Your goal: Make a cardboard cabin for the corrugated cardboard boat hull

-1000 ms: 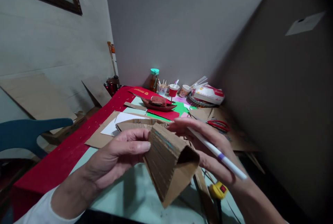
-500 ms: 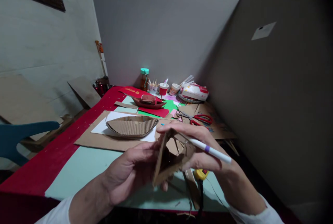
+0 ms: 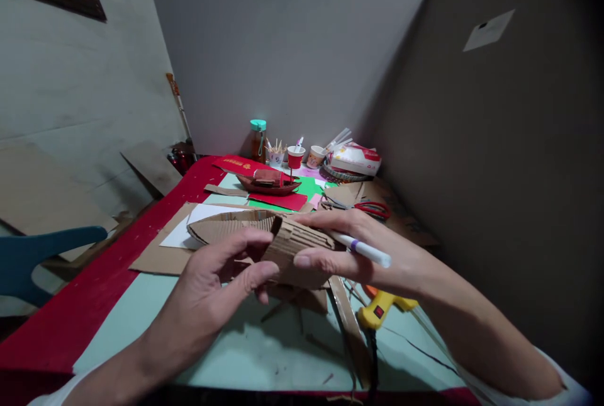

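Cardboard piece (image 3: 295, 243) now flatter, lower — no legible writing — both hands.

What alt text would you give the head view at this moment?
Two bare hands hold a folded corrugated cardboard piece over a craft table; the left hand pinches its near end, the right hand grips the top with a white pen. A yellow glue gun lies nearby.

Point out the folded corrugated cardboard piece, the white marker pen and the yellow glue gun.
Folded brown corrugated cardboard piece (image 3: 302, 241): head view, ribbed top face.
White marker pen with purple band (image 3: 365, 250): head view, mid barrel.
Yellow glue gun (image 3: 380, 309): head view, body near red switch.
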